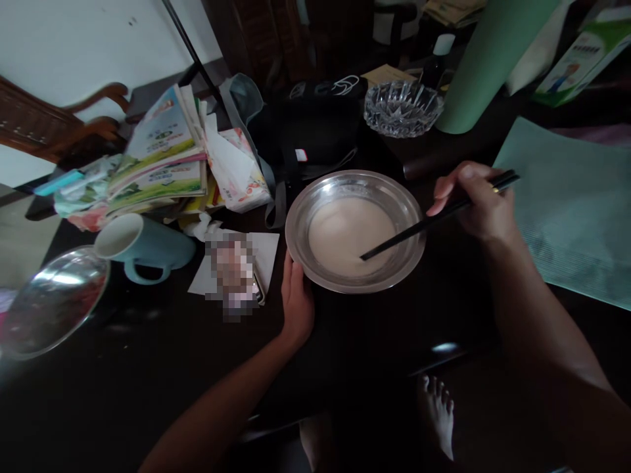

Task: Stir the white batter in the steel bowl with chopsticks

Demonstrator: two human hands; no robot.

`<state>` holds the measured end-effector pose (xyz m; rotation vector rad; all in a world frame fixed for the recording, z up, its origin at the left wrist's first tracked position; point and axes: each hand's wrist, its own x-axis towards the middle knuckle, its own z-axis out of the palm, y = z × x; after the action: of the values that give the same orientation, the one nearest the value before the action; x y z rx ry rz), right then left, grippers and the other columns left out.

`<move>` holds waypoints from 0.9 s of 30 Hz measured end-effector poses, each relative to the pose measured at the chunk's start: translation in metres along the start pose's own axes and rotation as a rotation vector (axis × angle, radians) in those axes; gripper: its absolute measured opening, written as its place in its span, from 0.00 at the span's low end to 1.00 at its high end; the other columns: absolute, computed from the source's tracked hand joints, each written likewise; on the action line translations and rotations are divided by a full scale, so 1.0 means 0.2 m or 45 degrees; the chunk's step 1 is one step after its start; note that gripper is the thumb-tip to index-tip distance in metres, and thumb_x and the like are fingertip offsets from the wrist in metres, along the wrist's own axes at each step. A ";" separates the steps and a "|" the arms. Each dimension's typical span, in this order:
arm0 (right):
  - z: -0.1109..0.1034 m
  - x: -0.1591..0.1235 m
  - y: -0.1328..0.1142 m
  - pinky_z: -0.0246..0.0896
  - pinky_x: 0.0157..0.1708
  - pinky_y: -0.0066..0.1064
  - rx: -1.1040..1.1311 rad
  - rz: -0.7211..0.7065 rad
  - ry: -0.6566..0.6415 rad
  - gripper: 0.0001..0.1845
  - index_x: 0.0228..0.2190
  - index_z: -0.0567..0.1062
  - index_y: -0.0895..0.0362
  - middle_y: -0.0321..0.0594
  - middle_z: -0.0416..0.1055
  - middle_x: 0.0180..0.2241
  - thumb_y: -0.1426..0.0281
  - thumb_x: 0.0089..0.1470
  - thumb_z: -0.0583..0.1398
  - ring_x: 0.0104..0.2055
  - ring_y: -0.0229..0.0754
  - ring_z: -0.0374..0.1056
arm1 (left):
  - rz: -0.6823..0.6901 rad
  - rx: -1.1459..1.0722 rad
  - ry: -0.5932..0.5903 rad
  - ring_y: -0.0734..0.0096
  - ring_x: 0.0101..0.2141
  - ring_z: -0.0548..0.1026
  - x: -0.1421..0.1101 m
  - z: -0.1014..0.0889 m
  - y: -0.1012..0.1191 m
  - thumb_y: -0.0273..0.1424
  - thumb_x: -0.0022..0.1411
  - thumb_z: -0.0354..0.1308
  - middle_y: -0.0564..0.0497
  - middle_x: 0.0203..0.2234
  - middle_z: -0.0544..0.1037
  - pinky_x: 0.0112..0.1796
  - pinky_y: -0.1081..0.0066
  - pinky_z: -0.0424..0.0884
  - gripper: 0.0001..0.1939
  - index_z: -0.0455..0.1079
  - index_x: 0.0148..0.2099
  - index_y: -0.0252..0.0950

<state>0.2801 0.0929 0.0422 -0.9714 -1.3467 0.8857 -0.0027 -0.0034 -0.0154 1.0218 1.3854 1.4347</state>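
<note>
Forearms stand well apart, right hand gripping chopsticks, left hand loosely spread against bowl's rim.

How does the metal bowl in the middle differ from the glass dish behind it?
The metal bowl is smooth and opaque; the glass dish is clear and ridged. The bowl looks larger than the dish. The left hand is at the bowl; neither hand is at the dish. Both are round and open-topped.

Cannot read any lettering: see only blurred print on booklets, beyond and left of the metal bowl, and on a carton, beyond and right.
</note>
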 end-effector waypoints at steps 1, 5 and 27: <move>0.01 -0.01 -0.01 0.63 0.27 0.36 -0.016 0.019 -0.095 0.18 0.22 0.79 0.52 0.37 0.75 0.18 0.56 0.57 0.62 0.21 0.41 0.69 | 0.003 -0.026 -0.004 0.64 0.68 0.57 0.00 0.00 0.00 0.44 0.71 0.48 0.51 0.68 0.62 0.68 0.61 0.49 0.25 0.63 0.66 0.45; 0.02 -0.01 -0.02 0.67 0.38 0.37 -0.248 -0.035 -0.217 0.14 0.26 0.81 0.50 0.35 0.80 0.27 0.56 0.57 0.63 0.33 0.42 0.75 | 0.009 -0.043 -0.017 0.64 0.68 0.57 0.00 0.01 -0.01 0.43 0.71 0.47 0.51 0.68 0.62 0.67 0.62 0.52 0.25 0.62 0.67 0.45; 0.01 -0.02 -0.02 0.68 0.30 0.32 -0.045 0.002 -0.152 0.15 0.24 0.80 0.54 0.35 0.78 0.22 0.59 0.58 0.63 0.25 0.39 0.75 | 0.022 0.155 -0.026 0.63 0.68 0.56 -0.06 -0.02 0.05 0.44 0.71 0.46 0.49 0.69 0.59 0.67 0.61 0.52 0.29 0.55 0.71 0.45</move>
<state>0.2787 0.0887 0.0442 -0.9594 -1.4670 0.9360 -0.0025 -0.0162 -0.0058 1.1253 1.4672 1.3617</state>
